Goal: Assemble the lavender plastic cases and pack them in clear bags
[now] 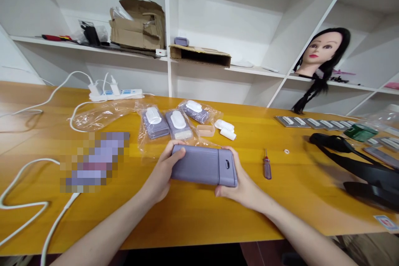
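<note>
A grey-purple rectangular plastic case (195,165) is held level between my two hands above the table. My left hand (166,170) grips its left end, thumb on top. At the right end, beyond a seam, my right hand (240,183) is closed around the narrower part, which bears a small dark oval slot. Just behind the case lie several similar grey-purple cases (153,122) with white oval pieces on top, in clear plastic bags. Near them are a peach-coloured tray (205,130) and small white ribbed parts (225,126). A screwdriver (267,168) rests to the right.
On the left are a blurred-out phone-like device (96,160) with a white cable and a power strip (115,94). A black headset-like object (352,162), a green-and-clear container (361,131) and a row of grey pieces (311,123) occupy the right. White shelves (227,12) stand behind.
</note>
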`<state>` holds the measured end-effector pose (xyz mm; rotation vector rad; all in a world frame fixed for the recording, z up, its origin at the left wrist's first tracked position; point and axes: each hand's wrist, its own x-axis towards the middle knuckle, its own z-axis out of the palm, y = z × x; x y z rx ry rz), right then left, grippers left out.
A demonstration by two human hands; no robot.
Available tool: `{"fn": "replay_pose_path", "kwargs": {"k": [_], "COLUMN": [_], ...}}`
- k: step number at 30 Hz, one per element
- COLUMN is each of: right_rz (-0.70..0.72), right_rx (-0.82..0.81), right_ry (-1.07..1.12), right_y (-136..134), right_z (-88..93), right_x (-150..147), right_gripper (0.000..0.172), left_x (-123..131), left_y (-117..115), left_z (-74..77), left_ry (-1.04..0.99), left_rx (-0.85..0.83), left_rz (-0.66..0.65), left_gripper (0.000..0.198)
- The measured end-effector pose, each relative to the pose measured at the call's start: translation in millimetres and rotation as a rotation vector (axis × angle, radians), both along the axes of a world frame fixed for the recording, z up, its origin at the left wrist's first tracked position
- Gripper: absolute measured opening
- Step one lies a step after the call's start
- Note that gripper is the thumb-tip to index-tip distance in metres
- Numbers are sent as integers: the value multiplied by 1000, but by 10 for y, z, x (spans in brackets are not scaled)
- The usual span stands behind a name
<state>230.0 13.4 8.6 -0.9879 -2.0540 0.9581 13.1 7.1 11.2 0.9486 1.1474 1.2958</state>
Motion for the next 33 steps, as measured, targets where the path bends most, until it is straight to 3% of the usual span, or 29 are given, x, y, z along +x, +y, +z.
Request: {"fn": "replay_pose_path", "kwargs": {"k": [4, 6, 8, 10, 12, 15, 18, 20, 22, 25, 30, 33], "right_rz": [-122, -134, -113, -78, -47, 80, 281, 385, 432, 454, 408, 282], "right_rx": [130, 121, -15, -262, -520, -814, -971, -1006, -1018, -1031, -1073, -1021], "right_ry": [53, 113, 225, 395, 533, 547, 481, 441, 426, 453, 519, 574], "right_y": [63, 79, 89, 90, 81, 49, 9, -14, -36, -65, -120, -144], "right_z": [59, 84, 99, 99, 92, 90, 103, 100, 75, 14, -48, -72], "right_x": [8, 17, 15, -1, -25, -61, -85, -105, -141, -224, -367, -425], "right_gripper": [101, 95, 76, 56, 44, 53, 71, 74, 75, 78, 81, 66], "left_x": [-116, -192, -248, -262, -234, -150, -72, -29, 8, 48, 47, 27], "left_y": [7, -2, -8, -3, 15, 55, 87, 90, 76, 42, 33, 50], "left_z": [92, 131, 157, 164, 151, 107, 79, 79, 86, 102, 150, 157], "left_ry": [-183, -283, -342, -266, -44, 180, 28, -103, -214, -387, -528, -571], "left_rx": [-99, -117, -43, 119, 309, 480, 474, 418, 300, 120, 183, 121], "left_rz": [-156, -238, -352, -430, -343, -45, 122, 197, 203, 106, -130, -13], "left_gripper": [36, 47, 60, 70, 67, 48, 58, 68, 63, 44, 43, 40]}}
